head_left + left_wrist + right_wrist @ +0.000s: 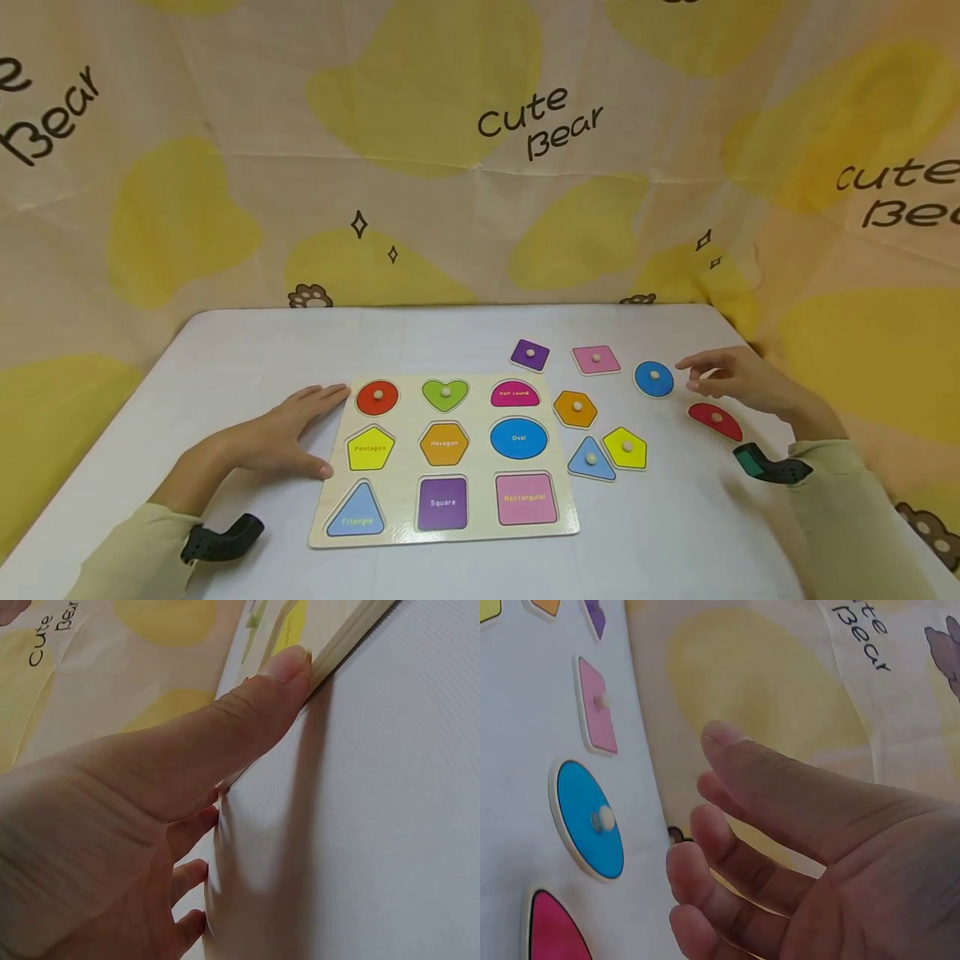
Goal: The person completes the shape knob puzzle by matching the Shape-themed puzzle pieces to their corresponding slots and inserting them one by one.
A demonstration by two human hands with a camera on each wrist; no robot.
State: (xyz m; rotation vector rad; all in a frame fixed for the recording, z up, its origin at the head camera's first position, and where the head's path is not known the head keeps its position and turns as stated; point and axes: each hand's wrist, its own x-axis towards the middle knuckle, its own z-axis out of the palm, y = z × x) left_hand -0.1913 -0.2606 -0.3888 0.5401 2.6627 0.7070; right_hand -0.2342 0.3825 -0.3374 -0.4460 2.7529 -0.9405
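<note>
My left hand (273, 435) rests at the left side of a wooden shape puzzle board (480, 457). In the left wrist view its thumb (277, 682) touches the board's edge, with the other fingers spread below. The red circle (369, 405) and green heart (446, 402) pieces sit in their slots. At the right, my right hand (738, 382) hovers above the table with loosely bent fingers and holds nothing. Nearest to it lie the blue oval knob piece (577, 817) and, closer to me, the red half-round piece (703, 417).
Between board and right hand lie the purple square (521, 357), pink rectangle (607, 367), orange hexagon (567, 412), blue triangle (581, 468) and yellow pentagon (636, 458) pieces. A printed cloth (420, 275) hangs behind the white table (270, 342).
</note>
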